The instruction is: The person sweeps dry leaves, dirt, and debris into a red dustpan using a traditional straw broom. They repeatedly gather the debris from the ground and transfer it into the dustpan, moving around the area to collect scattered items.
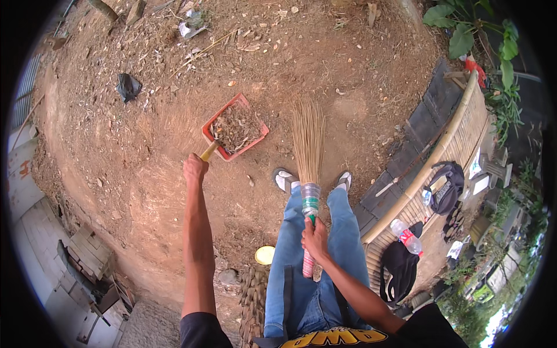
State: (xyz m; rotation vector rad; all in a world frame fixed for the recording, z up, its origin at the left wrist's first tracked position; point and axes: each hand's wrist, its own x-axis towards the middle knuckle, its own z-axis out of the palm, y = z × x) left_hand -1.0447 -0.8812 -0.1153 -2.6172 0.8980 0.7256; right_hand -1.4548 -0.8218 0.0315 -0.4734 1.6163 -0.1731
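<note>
My left hand (pixel 196 168) grips the yellowish handle (pixel 209 151) of a red dustpan (pixel 203 129). A heap of dry leaves and dirt (pixel 237 126) fills the pan, which is at or just above the bare soil. In my right hand (pixel 315 238) is a stick broom (pixel 308 143), held by its wrapped grip, red-and-white striped at the lower end. Its bristles point away from me, between and beyond my sandalled feet. Whether the bristle tips touch the ground I cannot tell.
A bamboo bench (pixel 448 143) runs along the right, carrying a backpack (pixel 446 187), a plastic bottle (pixel 407 237) and a black bag (pixel 399 272). Black plastic scrap (pixel 128 88) and a pale wrapper (pixel 190 30) lie ahead on littered soil. Wooden boards (pixel 48 243) stand at left.
</note>
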